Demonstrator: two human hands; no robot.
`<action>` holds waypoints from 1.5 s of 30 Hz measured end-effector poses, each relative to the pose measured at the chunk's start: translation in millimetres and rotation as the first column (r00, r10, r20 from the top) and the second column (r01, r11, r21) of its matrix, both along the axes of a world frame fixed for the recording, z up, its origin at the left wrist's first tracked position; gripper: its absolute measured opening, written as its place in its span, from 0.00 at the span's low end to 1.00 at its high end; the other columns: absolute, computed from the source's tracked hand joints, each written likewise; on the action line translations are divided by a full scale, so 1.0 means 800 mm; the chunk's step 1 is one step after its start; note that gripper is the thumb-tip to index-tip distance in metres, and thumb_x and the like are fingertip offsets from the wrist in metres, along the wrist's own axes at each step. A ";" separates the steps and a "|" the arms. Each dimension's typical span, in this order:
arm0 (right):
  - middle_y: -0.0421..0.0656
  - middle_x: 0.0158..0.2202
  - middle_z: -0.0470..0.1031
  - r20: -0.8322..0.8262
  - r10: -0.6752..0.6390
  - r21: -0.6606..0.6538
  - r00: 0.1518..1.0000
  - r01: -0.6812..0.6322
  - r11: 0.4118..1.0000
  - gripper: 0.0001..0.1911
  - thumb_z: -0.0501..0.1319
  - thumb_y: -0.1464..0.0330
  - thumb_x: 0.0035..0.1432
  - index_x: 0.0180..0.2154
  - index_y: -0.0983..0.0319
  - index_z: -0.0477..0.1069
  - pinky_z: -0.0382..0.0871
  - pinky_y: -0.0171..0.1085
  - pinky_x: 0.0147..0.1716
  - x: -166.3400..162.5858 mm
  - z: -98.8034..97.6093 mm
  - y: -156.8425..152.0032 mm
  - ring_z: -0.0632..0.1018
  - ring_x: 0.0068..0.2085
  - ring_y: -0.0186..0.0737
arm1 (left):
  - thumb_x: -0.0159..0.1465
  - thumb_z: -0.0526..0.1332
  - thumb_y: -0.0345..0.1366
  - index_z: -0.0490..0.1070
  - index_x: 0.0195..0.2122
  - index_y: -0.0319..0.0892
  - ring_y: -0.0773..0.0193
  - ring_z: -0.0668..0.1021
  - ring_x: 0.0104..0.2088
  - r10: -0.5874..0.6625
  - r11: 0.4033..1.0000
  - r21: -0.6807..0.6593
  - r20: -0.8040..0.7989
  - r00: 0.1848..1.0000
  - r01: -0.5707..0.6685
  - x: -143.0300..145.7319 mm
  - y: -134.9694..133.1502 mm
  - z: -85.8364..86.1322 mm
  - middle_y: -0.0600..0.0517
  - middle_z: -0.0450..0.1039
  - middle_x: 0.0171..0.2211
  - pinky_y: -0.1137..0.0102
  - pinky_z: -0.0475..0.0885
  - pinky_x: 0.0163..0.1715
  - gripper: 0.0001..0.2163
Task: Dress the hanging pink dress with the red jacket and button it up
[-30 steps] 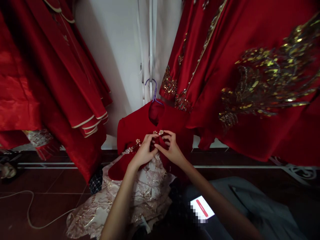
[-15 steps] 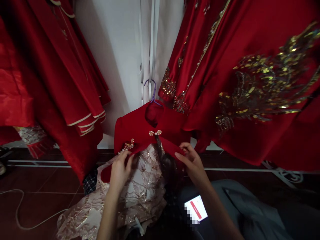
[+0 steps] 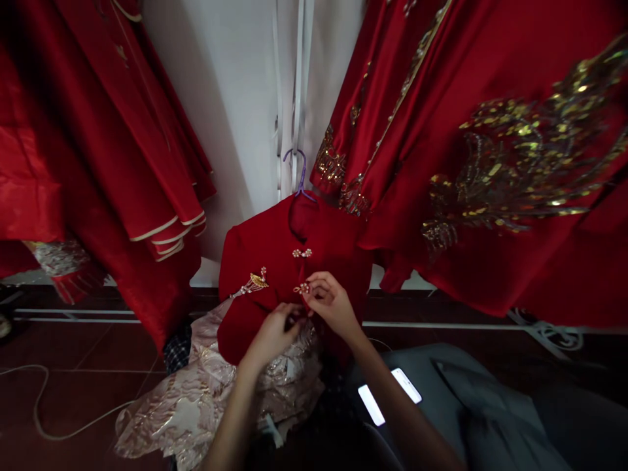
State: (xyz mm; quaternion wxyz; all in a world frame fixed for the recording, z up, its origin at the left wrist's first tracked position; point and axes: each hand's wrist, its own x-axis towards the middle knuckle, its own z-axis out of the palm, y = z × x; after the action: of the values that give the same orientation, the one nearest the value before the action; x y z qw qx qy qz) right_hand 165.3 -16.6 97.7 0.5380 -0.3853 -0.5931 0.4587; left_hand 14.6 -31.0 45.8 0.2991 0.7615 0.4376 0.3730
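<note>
We can read no text, label, brand, number or sign anywhere; on the lit screen (image 3: 371, 405), partly covered and glowing white, any writing is too small for us to make out.

We see a red jacket (image 3: 260, 242) with a gold brooch (image 3: 258, 281), a purple hanger (image 3: 303, 173) and pale pink brocade (image 3: 196, 399) with shiny gold patterning. The dark cloth (image 3: 177, 351) seems checked to us, though dim.

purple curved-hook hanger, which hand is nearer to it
Right. The right hand is below the purple curved-hook hanger; the left hand is lower, toward its left.
</note>
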 end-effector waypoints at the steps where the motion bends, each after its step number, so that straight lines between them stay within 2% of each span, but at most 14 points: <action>1: 0.37 0.28 0.66 0.027 -0.045 0.017 0.999 0.044 0.999 0.17 0.63 0.65 0.47 0.39 0.57 0.61 0.68 0.30 0.18 -0.002 -0.010 0.003 0.70 0.25 0.32 | 0.60 0.56 0.35 0.69 0.43 0.43 0.63 0.75 0.39 -0.002 1.000 -0.012 0.043 0.999 0.003 -0.011 0.003 0.007 0.48 0.71 0.39 0.67 0.70 0.42 0.10; 2: 0.36 0.26 0.66 0.065 -0.091 0.040 0.994 0.088 0.995 0.17 0.63 0.67 0.46 0.39 0.58 0.62 0.66 0.29 0.18 -0.003 -0.019 0.004 0.69 0.25 0.31 | 0.61 0.55 0.36 0.69 0.41 0.43 0.64 0.75 0.38 0.033 0.999 -0.014 0.084 0.996 -0.032 -0.022 0.006 0.012 0.49 0.72 0.38 0.68 0.70 0.41 0.09; 4: 0.36 0.25 0.65 0.160 -0.160 0.089 0.974 0.147 0.985 0.16 0.62 0.69 0.46 0.40 0.58 0.65 0.63 0.28 0.17 -0.002 -0.032 0.006 0.68 0.24 0.30 | 0.61 0.55 0.36 0.68 0.37 0.42 0.65 0.75 0.36 0.195 0.980 0.004 0.167 0.966 -0.199 -0.042 0.017 0.017 0.50 0.72 0.36 0.69 0.71 0.37 0.07; 6: 0.36 0.25 0.64 0.243 -0.195 0.124 0.950 0.169 0.978 0.13 0.60 0.70 0.47 0.38 0.58 0.67 0.62 0.28 0.17 0.001 -0.038 0.007 0.67 0.23 0.30 | 0.59 0.57 0.35 0.65 0.36 0.41 0.67 0.74 0.33 0.380 0.917 0.025 0.244 0.892 -0.398 -0.055 0.031 0.014 0.51 0.70 0.34 0.71 0.71 0.34 0.06; 8: 0.38 0.26 0.64 0.284 -0.230 0.152 0.931 0.193 0.969 0.07 0.59 0.69 0.49 0.34 0.59 0.69 0.63 0.29 0.17 0.004 -0.039 0.008 0.67 0.23 0.30 | 0.56 0.58 0.33 0.61 0.36 0.41 0.68 0.74 0.31 0.473 0.862 0.028 0.308 0.825 -0.505 -0.063 0.045 0.008 0.51 0.67 0.34 0.71 0.71 0.32 0.08; 10: 0.41 0.30 0.66 0.292 -0.282 0.178 0.914 0.238 0.955 0.05 0.59 0.66 0.50 0.31 0.60 0.68 0.65 0.30 0.17 0.005 -0.040 0.012 0.69 0.24 0.31 | 0.55 0.58 0.31 0.59 0.38 0.42 0.68 0.74 0.32 0.459 0.869 0.011 0.352 0.816 -0.494 -0.066 0.057 0.004 0.51 0.66 0.36 0.71 0.71 0.33 0.10; 12: 0.42 0.32 0.68 0.282 -0.316 0.184 0.906 0.273 0.944 0.08 0.61 0.62 0.50 0.31 0.60 0.66 0.67 0.31 0.19 0.004 -0.043 0.017 0.71 0.26 0.33 | 0.55 0.57 0.30 0.58 0.40 0.42 0.68 0.74 0.34 0.406 0.899 -0.008 0.383 0.830 -0.437 -0.066 0.064 0.005 0.50 0.67 0.38 0.71 0.71 0.34 0.12; 15: 0.41 0.29 0.69 0.257 -0.274 0.130 0.927 0.248 0.960 0.13 0.62 0.59 0.50 0.33 0.59 0.63 0.68 0.32 0.19 0.003 -0.051 0.020 0.72 0.25 0.34 | 0.55 0.57 0.29 0.60 0.40 0.43 0.69 0.74 0.36 0.356 0.923 -0.007 0.395 0.847 -0.385 -0.063 0.067 0.009 0.51 0.67 0.38 0.71 0.71 0.36 0.12; 18: 0.40 0.29 0.70 0.267 -0.195 0.099 0.944 0.175 0.980 0.13 0.61 0.59 0.50 0.34 0.58 0.62 0.68 0.32 0.18 0.002 -0.052 0.018 0.72 0.24 0.34 | 0.55 0.57 0.30 0.62 0.39 0.42 0.69 0.74 0.35 0.340 0.927 0.004 0.411 0.846 -0.374 -0.063 0.066 0.013 0.51 0.68 0.37 0.71 0.71 0.37 0.10; 23: 0.41 0.32 0.71 0.272 -0.094 0.133 0.958 0.059 0.989 0.12 0.61 0.61 0.51 0.35 0.58 0.62 0.70 0.31 0.21 -0.014 -0.016 0.020 0.76 0.31 0.37 | 0.54 0.58 0.32 0.67 0.40 0.40 0.68 0.75 0.36 0.320 0.940 -0.047 0.455 0.831 -0.337 -0.066 0.071 0.016 0.49 0.72 0.38 0.70 0.71 0.39 0.11; 26: 0.42 0.33 0.72 0.274 -0.100 0.211 0.957 0.042 0.977 0.09 0.59 0.64 0.52 0.36 0.57 0.63 0.71 0.31 0.24 -0.037 0.007 0.034 0.76 0.34 0.37 | 0.53 0.58 0.33 0.70 0.37 0.38 0.65 0.77 0.37 0.343 0.936 -0.105 0.497 0.797 -0.337 -0.067 0.076 0.019 0.47 0.74 0.38 0.67 0.71 0.42 0.10; 28: 0.41 0.35 0.72 0.286 -0.105 0.253 0.952 0.030 0.967 0.06 0.57 0.66 0.54 0.36 0.57 0.63 0.71 0.31 0.24 -0.052 0.012 0.048 0.76 0.35 0.37 | 0.53 0.59 0.34 0.71 0.37 0.37 0.63 0.77 0.39 0.354 0.932 -0.132 0.527 0.773 -0.337 -0.065 0.077 0.023 0.46 0.76 0.38 0.65 0.71 0.44 0.10; 36: 0.41 0.37 0.74 0.398 -0.140 0.350 0.907 -0.009 0.937 0.05 0.53 0.71 0.57 0.36 0.58 0.66 0.72 0.33 0.33 -0.079 -0.003 0.075 0.76 0.37 0.36 | 0.51 0.65 0.40 0.75 0.38 0.35 0.60 0.79 0.37 0.418 0.906 -0.208 0.569 0.708 -0.368 -0.060 0.075 0.032 0.44 0.77 0.38 0.64 0.72 0.44 0.16; 45: 0.42 0.38 0.74 0.405 -0.195 0.387 0.893 0.026 0.922 0.09 0.53 0.70 0.58 0.41 0.58 0.66 0.72 0.32 0.32 -0.079 -0.011 0.077 0.76 0.38 0.35 | 0.52 0.63 0.40 0.76 0.36 0.37 0.61 0.79 0.32 0.464 0.876 -0.085 0.420 0.780 -0.476 -0.068 0.086 0.022 0.46 0.78 0.34 0.67 0.74 0.38 0.14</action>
State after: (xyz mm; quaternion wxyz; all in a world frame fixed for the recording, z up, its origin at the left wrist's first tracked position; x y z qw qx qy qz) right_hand 102.5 44.6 89.3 0.4801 -0.4031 -0.7508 0.2082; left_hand -39.6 37.9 63.6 0.2752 0.5314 0.5320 0.5991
